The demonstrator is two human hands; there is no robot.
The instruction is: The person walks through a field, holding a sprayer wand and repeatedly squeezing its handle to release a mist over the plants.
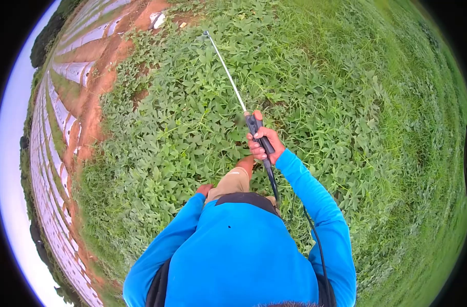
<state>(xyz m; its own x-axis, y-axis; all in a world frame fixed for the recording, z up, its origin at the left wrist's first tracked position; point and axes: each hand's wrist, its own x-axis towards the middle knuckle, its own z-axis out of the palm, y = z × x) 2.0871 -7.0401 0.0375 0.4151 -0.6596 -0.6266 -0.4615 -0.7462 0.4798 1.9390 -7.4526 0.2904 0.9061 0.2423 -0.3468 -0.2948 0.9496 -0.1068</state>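
Black-handled wand [236,92] in right hand [275,143]; left hand [205,189] well apart.

Reddish soil [92,123] carries dense leafy plants [177,128] and, at left, rows of pale sheeting [72,71].

Black handle [253,124], silver wand [226,71]; green leaves [192,102]

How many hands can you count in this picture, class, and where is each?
2: the right hand grips the black handle of the wand; the left hand is beside the tan shorts, its fingers not clearly visible.
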